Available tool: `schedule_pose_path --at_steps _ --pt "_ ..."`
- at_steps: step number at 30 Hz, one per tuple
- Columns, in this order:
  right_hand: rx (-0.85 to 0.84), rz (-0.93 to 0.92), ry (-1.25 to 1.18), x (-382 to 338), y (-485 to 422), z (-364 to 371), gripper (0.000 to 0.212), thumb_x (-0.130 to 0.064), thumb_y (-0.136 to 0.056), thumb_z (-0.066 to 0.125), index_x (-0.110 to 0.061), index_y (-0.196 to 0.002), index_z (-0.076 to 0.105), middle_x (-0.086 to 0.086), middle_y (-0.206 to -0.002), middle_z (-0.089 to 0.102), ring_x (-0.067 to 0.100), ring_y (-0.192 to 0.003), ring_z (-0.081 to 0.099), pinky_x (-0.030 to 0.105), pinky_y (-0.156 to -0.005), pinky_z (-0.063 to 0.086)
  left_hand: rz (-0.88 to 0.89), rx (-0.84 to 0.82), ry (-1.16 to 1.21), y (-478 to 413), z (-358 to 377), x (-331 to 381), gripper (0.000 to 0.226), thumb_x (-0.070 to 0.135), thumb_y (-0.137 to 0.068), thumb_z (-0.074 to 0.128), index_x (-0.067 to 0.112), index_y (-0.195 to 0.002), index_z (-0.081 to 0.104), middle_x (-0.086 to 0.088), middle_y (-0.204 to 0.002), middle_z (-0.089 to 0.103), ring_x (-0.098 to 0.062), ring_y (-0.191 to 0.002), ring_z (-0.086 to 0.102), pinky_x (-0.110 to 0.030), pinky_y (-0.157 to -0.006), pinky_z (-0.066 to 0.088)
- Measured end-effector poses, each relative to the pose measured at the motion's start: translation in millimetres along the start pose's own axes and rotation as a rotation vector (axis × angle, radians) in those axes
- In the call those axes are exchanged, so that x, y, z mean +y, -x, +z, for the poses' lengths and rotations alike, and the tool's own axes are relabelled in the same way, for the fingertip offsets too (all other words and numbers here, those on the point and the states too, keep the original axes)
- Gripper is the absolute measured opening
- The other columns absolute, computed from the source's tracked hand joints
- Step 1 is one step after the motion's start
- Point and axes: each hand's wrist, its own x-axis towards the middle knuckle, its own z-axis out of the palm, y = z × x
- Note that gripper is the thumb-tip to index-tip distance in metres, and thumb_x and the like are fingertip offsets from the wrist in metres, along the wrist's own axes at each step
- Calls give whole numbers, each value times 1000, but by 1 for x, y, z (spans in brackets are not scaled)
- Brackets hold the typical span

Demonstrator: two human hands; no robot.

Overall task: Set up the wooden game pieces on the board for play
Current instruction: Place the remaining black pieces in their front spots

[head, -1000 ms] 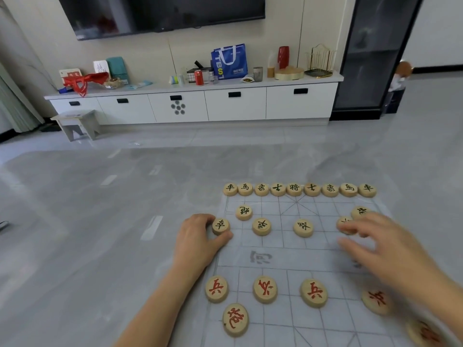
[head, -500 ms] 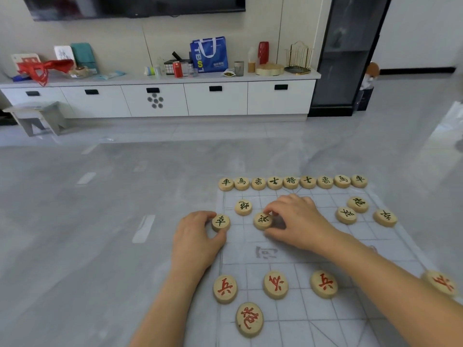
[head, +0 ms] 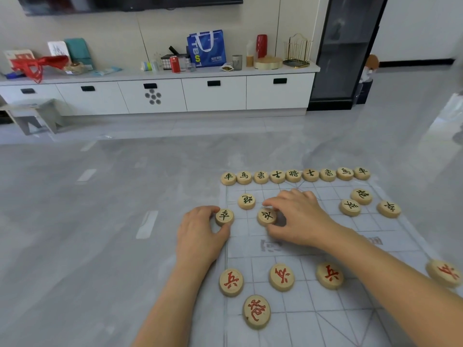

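Presently: left hand point(head: 200, 236) pinches a black-lettered piece point(head: 224, 216) between thumb and forefinger, at the left edge of the board point(head: 325, 309). Right hand point(head: 298, 219) grips a second black piece point(head: 266, 216) just right of it, thumb near side, fingertips far side. Both pieces lie flat.

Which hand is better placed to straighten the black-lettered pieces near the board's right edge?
Probably the right hand: it pinches the mid-board soldier piece, nearer those right-edge pieces. The left hand grips the left-edge soldier piece, farthest away.
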Motion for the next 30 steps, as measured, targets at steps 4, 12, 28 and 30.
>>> schedule_pose_path --at_steps 4,12,28,30 --pt "55 45 23 -1 2 1 40 -54 -81 51 -31 -112 55 -12 -105 54 12 -104 46 31 -90 25 -4 4 7 1 0 0 39 42 -79 64 24 -113 62 6 -112 61 -15 -109 50 -28 -91 42" --pt "60 111 3 -1 3 4 50 -63 -77 52 -31 -115 54 -11 -107 55 13 -106 49 33 -91 30 -14 8 7 2 -1 2 38 43 -79 65 24 -112 62 6 -110 60 -14 -107 50 -27 -88 42" --pt "75 124 -84 -23 -32 4 48 -45 -84 52 -24 -127 50 -3 -127 50 17 -119 43 38 -96 30 -36 6 -1 1 2 2 39 44 -77 66 25 -111 61 7 -108 59 -14 -108 49 -26 -89 40" --pt "54 150 -70 -27 -42 6 48 -50 -82 54 -22 -122 54 -2 -123 51 19 -117 44 38 -92 31 -38 13 3 1 2 2 38 44 -77 66 26 -110 61 8 -108 59 -14 -107 49 -24 -88 39"
